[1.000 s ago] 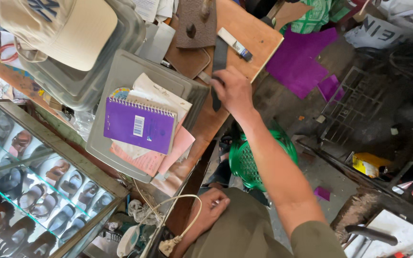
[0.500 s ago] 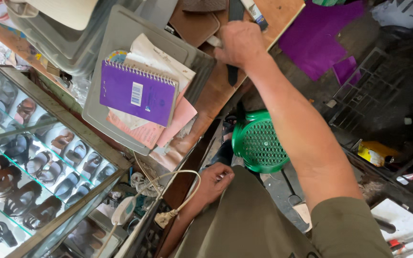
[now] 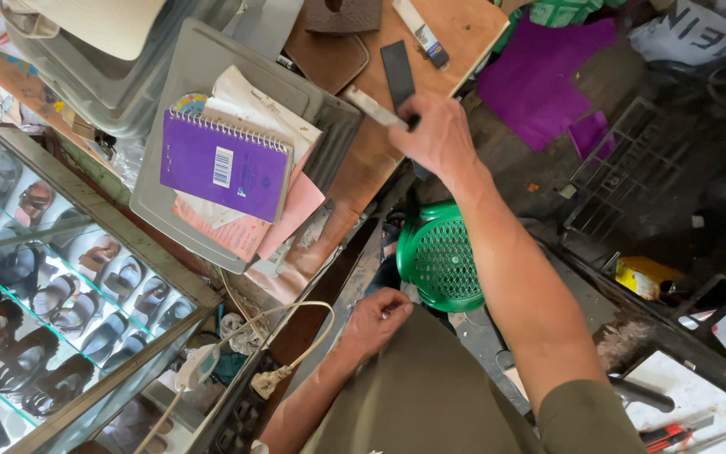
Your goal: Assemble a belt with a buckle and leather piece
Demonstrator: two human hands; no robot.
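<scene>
My right hand [image 3: 440, 134] is closed around a flat metal blade [image 3: 374, 107], whose pale end sticks out to the left of my fingers. The hand sits at the near end of a dark rectangular stone [image 3: 397, 71] that lies on a wooden board [image 3: 467, 34]. My left hand [image 3: 376, 320] rests with curled fingers on the olive cloth [image 3: 430, 395] over my lap, and I see nothing in it.
A grey tray [image 3: 180, 101] at the left holds a purple spiral notebook [image 3: 220, 165] and papers. Below it stands a glass case of sandals [image 3: 52, 294]. A green plastic stool [image 3: 440, 259] is under my right forearm. Purple sheets [image 3: 539, 76] and a metal grate [image 3: 623, 168] lie on the right.
My right hand slid out over the dark stone and has come back to its near end. The view has shifted. My left hand stays at my lap.
</scene>
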